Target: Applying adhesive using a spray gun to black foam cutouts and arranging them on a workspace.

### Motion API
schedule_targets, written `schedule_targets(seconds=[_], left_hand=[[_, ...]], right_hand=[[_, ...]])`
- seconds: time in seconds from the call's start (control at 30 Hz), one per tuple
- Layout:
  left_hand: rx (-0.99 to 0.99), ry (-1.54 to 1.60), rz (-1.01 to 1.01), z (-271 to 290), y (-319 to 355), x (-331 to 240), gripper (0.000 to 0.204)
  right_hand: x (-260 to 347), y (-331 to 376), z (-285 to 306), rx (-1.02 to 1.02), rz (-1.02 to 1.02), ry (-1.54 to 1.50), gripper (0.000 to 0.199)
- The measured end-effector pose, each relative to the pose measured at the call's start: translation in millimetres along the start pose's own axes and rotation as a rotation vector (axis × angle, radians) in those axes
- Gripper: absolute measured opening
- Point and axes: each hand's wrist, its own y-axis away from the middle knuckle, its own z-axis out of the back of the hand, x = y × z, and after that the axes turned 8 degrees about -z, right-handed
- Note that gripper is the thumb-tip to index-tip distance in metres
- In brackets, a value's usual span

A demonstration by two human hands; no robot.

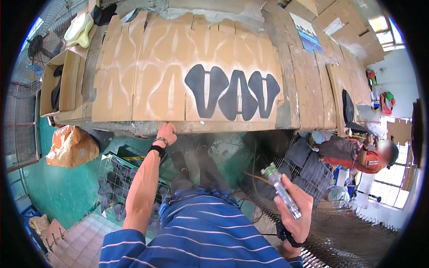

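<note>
Three black saddle-shaped pads with slots down their middles, among them the left pad [196,89], the middle pad [231,99] and the right pad [270,91], lie side by side on a cardboard sheet [117,99]. Pale sprayed outlines of the same shape mark the cardboard. My left hand [166,134] has its fingers bent over the table's front edge [201,127], left of the pads. Away from the table, at the right, my right hand [298,203] is closed around a silver spray gun [286,195] with a green ring near its tip. The tip points toward the table.
Below the table stand a wire basket [107,178] of dark pieces and an orange sack [71,146]. A cardboard box [71,85] sits at the table's left end, near a fan [38,47]. Another person [357,154] is at the right, beside racks of grey pieces [300,152].
</note>
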Motion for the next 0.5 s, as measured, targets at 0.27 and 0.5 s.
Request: schedule_targets(seconds=[0.27,0.5], left_hand=[[-0.029,0.223,-0.083,24,8,-6,0.015],[-0.11,1.294,-0.056,32,69,27,0.023]], right_hand=[[5,33,-9,0.09,0.013,-0.004,0.062],[-9,21,-16,0.167,0.029,-0.094,0.064]])
